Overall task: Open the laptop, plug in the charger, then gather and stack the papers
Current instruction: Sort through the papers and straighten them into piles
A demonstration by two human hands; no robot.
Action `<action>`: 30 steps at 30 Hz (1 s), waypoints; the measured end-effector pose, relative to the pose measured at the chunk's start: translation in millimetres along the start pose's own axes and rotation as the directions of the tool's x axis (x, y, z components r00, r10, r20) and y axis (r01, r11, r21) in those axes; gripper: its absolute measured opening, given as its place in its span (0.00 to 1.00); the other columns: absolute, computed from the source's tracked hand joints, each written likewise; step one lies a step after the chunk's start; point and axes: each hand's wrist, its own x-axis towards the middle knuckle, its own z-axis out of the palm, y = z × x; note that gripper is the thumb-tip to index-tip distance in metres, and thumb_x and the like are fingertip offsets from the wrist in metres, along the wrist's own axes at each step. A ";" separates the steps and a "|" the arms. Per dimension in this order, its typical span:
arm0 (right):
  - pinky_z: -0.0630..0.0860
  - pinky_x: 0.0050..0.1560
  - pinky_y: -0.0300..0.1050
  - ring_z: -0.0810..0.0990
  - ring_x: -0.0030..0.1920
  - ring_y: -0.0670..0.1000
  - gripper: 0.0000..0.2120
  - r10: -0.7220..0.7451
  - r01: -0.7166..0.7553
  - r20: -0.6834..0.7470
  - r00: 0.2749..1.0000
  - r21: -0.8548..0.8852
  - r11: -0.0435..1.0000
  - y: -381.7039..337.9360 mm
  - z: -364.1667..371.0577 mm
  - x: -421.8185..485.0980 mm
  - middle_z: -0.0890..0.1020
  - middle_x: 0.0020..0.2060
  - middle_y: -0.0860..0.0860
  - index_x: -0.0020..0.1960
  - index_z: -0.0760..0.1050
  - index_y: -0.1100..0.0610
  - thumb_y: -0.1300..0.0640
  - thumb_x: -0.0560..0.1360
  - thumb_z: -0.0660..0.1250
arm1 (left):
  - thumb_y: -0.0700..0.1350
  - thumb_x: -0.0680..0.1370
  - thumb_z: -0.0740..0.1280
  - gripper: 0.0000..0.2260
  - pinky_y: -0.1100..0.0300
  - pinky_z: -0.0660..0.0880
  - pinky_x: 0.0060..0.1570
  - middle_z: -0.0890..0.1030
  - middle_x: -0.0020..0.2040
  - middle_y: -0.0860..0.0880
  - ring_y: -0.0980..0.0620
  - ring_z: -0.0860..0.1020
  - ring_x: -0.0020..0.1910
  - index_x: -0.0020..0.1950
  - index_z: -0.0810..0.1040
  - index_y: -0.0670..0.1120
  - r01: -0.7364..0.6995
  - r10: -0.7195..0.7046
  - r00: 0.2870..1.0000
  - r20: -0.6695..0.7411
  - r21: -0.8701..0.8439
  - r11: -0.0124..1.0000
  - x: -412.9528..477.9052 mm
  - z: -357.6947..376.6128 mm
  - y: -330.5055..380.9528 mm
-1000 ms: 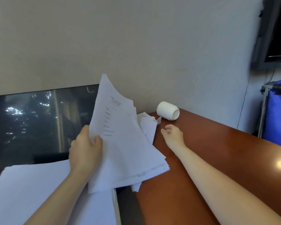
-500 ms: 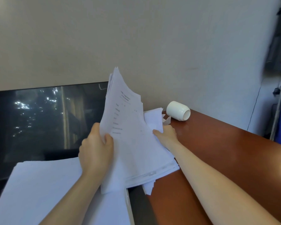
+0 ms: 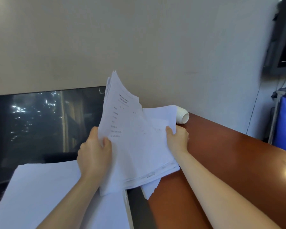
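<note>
My left hand grips the tilted sheaf of papers by its left edge, and my right hand pinches the sheets at its right. The sheaf is raised over the worktop, just beside the open laptop.

papers: matt white paper | desk: glossy red-brown wood look | cup: glossy white ceramic look | screen: glossy blk

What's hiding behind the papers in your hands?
A white cup lies tipped on its side on the brown table, peeking out behind the papers. Its back half is covered by a sheet, so whatever else sits there can't be seen.
</note>
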 end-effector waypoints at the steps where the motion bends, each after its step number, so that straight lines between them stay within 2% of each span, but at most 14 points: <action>1: 0.64 0.38 0.44 0.73 0.38 0.56 0.14 -0.015 0.015 -0.029 0.999 -0.008 1.000 -1.6 -4.3 -1.3 0.77 0.33 0.53 0.37 0.74 0.63 0.57 0.78 0.62 | 0.40 0.77 0.60 0.02 0.56 0.62 0.30 0.70 0.33 0.50 0.48 0.67 0.32 0.47 0.67 0.44 -0.001 0.001 1.000 -0.001 0.003 1.000 0.4 0.8 -0.7; 4: 0.64 0.40 0.45 0.73 0.39 0.59 0.15 -0.068 0.062 -0.085 0.994 -0.069 0.996 -3.8 -16.5 -2.3 0.78 0.34 0.56 0.34 0.70 0.61 0.57 0.78 0.61 | 0.41 0.77 0.60 0.03 0.53 0.68 0.33 0.74 0.37 0.45 0.41 0.71 0.36 0.49 0.68 0.42 -0.002 0.002 1.000 0.004 0.007 1.000 0.1 2.4 -1.2; 8: 0.61 0.38 0.45 0.70 0.36 0.58 0.15 -0.132 0.115 -0.101 0.986 -0.158 0.981 -6.3 -32.3 -5.7 0.78 0.32 0.57 0.35 0.73 0.65 0.57 0.78 0.61 | 0.40 0.77 0.60 0.02 0.52 0.67 0.34 0.72 0.36 0.46 0.41 0.70 0.37 0.48 0.67 0.42 0.001 -0.001 1.000 -0.001 0.013 1.000 0.0 0.7 0.1; 11: 0.59 0.37 0.46 0.64 0.29 0.55 0.20 -0.128 0.106 -0.123 0.984 -0.175 0.979 -8.1 -45.3 -10.3 0.67 0.24 0.53 0.27 0.62 0.59 0.59 0.77 0.62 | 0.40 0.77 0.60 0.03 0.51 0.69 0.35 0.74 0.38 0.44 0.40 0.71 0.38 0.48 0.68 0.41 0.013 -0.013 1.000 0.002 -0.001 1.000 0.2 1.2 -0.7; 13: 0.58 0.37 0.46 0.62 0.28 0.54 0.21 -0.110 0.084 -0.133 0.985 -0.190 0.978 -8.5 -53.9 -12.9 0.64 0.22 0.52 0.26 0.58 0.58 0.60 0.76 0.62 | 0.40 0.77 0.59 0.03 0.50 0.71 0.36 0.75 0.38 0.43 0.39 0.72 0.39 0.48 0.68 0.41 0.025 -0.025 1.000 0.006 -0.012 1.000 0.6 1.4 -1.3; 16: 0.59 0.37 0.46 0.67 0.32 0.59 0.17 -0.075 0.050 -0.142 0.987 -0.175 0.983 -7.2 -65.6 -15.9 0.74 0.28 0.62 0.29 0.66 0.65 0.60 0.75 0.62 | 0.40 0.77 0.59 0.04 0.51 0.69 0.35 0.75 0.39 0.43 0.39 0.72 0.38 0.48 0.68 0.40 0.027 -0.026 1.000 0.010 -0.016 1.000 1.2 1.8 -0.9; 19: 0.62 0.37 0.46 0.74 0.38 0.63 0.15 -0.047 0.021 -0.157 0.987 -0.165 0.986 -5.7 -74.7 -18.5 0.80 0.36 0.62 0.38 0.74 0.71 0.59 0.76 0.63 | 0.40 0.77 0.59 0.04 0.52 0.69 0.36 0.75 0.40 0.44 0.40 0.72 0.39 0.49 0.69 0.40 0.023 -0.023 1.000 0.012 -0.017 1.000 1.1 1.2 -1.3; 22: 0.61 0.35 0.45 0.72 0.38 0.60 0.14 -0.018 -0.012 -0.172 0.985 -0.173 0.985 -0.7 -81.9 -20.1 0.77 0.34 0.56 0.40 0.76 0.70 0.58 0.76 0.63 | 0.40 0.77 0.60 0.04 0.53 0.67 0.34 0.74 0.40 0.44 0.42 0.71 0.38 0.49 0.69 0.39 0.009 -0.008 1.000 0.016 -0.027 1.000 0.0 1.0 -0.9; 24: 0.61 0.31 0.44 0.71 0.37 0.59 0.14 -0.001 -0.034 -0.187 0.982 -0.182 0.983 2.5 -85.1 -20.9 0.77 0.33 0.56 0.39 0.75 0.69 0.59 0.75 0.63 | 0.40 0.77 0.60 0.04 0.54 0.66 0.34 0.75 0.40 0.44 0.42 0.71 0.38 0.49 0.69 0.40 0.006 -0.005 1.000 0.022 -0.038 0.999 -0.4 1.8 -0.1; 26: 0.61 0.30 0.42 0.71 0.36 0.59 0.14 0.047 -0.084 -0.192 0.980 -0.188 0.979 5.5 -88.6 -20.9 0.79 0.35 0.58 0.39 0.75 0.69 0.58 0.75 0.62 | 0.40 0.77 0.59 0.05 0.53 0.67 0.35 0.75 0.42 0.44 0.41 0.72 0.39 0.51 0.70 0.40 0.000 0.001 1.000 0.031 -0.039 0.999 -0.9 2.7 0.8; 28: 0.64 0.34 0.43 0.72 0.39 0.58 0.12 0.127 -0.159 -0.145 0.981 -0.234 0.959 12.4 -94.5 -18.9 0.79 0.38 0.56 0.40 0.75 0.65 0.56 0.75 0.63 | 0.40 0.77 0.59 0.05 0.53 0.68 0.35 0.76 0.42 0.44 0.41 0.72 0.39 0.51 0.70 0.40 -0.008 0.009 0.999 0.033 -0.038 0.999 -1.4 3.3 0.6; 30: 0.68 0.41 0.44 0.75 0.46 0.59 0.07 0.215 -0.220 -0.052 0.975 -0.337 0.915 23.0 -101.6 -16.0 0.78 0.41 0.54 0.44 0.75 0.59 0.55 0.74 0.64 | 0.40 0.77 0.59 0.04 0.53 0.68 0.35 0.76 0.42 0.43 0.41 0.72 0.39 0.50 0.70 0.40 -0.009 0.010 0.999 0.034 -0.033 0.999 -1.6 3.7 0.3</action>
